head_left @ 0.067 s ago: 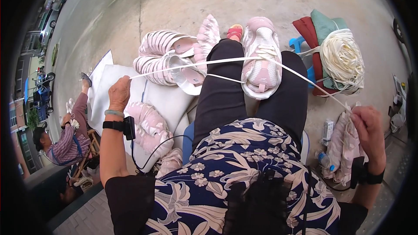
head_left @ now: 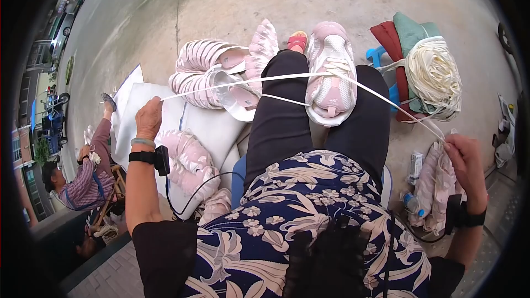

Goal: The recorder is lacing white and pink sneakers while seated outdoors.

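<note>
A pink and white sneaker upper (head_left: 333, 98) lies across my thighs, toe pointing away from me. A white shoelace (head_left: 281, 77) runs out of its eyelets to both sides, stretched nearly straight. On the left, my left hand (head_left: 149, 118) is closed on one end of the lace. Far to the right, my right hand (head_left: 466, 160) pinches the other part, where two strands show close together. Another loose white strand crosses my left thigh to the shoe's side. Both hands are well apart from the shoe.
Stacked pink shoe uppers (head_left: 207, 58) lie beyond my left leg, with another row (head_left: 190, 160) beside my left forearm. A bundle of cream laces (head_left: 433, 72) hangs over red and green cloth at right. Below it are more uppers and a bottle (head_left: 411, 203). Another person (head_left: 83, 187) sits at far left.
My left hand has shifted very slightly left. Both hands keep hold of the lace, and the shoe stays in place.
</note>
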Action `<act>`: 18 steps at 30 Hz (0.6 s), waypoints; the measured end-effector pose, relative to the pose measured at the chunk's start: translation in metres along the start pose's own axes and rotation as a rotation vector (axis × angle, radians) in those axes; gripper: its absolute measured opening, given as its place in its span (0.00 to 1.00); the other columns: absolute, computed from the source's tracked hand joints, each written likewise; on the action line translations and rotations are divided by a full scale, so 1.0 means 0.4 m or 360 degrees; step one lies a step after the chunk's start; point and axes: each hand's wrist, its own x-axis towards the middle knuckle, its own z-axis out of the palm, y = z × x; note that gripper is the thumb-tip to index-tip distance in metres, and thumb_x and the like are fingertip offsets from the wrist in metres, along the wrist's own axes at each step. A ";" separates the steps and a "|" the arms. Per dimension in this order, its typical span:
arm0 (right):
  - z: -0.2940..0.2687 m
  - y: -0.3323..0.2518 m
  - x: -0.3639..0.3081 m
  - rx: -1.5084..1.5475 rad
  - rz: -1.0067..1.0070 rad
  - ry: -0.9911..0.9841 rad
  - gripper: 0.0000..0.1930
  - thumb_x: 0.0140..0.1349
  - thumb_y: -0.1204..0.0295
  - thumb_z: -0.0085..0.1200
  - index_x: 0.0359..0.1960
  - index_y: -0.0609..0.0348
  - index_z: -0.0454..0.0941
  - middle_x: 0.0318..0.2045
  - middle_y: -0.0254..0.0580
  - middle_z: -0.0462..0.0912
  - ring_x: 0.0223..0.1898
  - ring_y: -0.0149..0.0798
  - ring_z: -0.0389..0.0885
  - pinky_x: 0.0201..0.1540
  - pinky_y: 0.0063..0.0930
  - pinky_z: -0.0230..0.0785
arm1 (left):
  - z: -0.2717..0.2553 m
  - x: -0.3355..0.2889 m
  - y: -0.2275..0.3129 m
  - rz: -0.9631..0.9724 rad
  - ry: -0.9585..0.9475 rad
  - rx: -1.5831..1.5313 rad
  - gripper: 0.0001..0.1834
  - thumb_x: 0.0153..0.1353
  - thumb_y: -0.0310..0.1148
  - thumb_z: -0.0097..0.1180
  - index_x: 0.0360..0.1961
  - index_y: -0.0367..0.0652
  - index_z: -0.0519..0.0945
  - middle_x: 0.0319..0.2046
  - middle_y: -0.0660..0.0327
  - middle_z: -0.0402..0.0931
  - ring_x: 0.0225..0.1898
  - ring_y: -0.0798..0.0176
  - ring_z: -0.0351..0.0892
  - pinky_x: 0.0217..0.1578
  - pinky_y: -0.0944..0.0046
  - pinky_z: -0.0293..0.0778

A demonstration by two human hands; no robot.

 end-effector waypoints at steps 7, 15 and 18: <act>0.079 0.401 -0.135 -0.0153 0.0291 -0.0062 0.07 0.57 0.74 0.49 0.34 0.66 0.74 0.24 0.51 0.76 0.25 0.45 0.73 0.30 0.32 0.64 | -0.024 0.001 -0.096 -0.0172 -0.0231 0.0194 0.10 0.62 0.37 0.43 0.32 0.44 0.72 0.28 0.49 0.75 0.34 0.43 0.74 0.33 0.48 0.68; 0.032 0.776 -0.221 -0.0141 0.0863 0.0387 0.11 0.64 0.68 0.45 0.36 0.63 0.76 0.24 0.40 0.76 0.24 0.29 0.69 0.28 0.26 0.64 | -0.076 0.054 -0.105 -0.0265 -0.0166 0.0281 0.16 0.58 0.42 0.47 0.23 0.39 0.75 0.21 0.48 0.75 0.27 0.46 0.76 0.31 0.53 0.71; 0.114 0.834 -0.260 -0.1118 -0.0023 0.0623 0.03 0.54 0.74 0.49 0.28 0.60 0.72 0.18 0.41 0.73 0.18 0.36 0.70 0.24 0.29 0.62 | 0.006 0.136 -0.009 -0.0849 -0.0533 -0.0598 0.20 0.59 0.41 0.47 0.19 0.36 0.76 0.12 0.53 0.72 0.11 0.58 0.72 0.16 0.59 0.70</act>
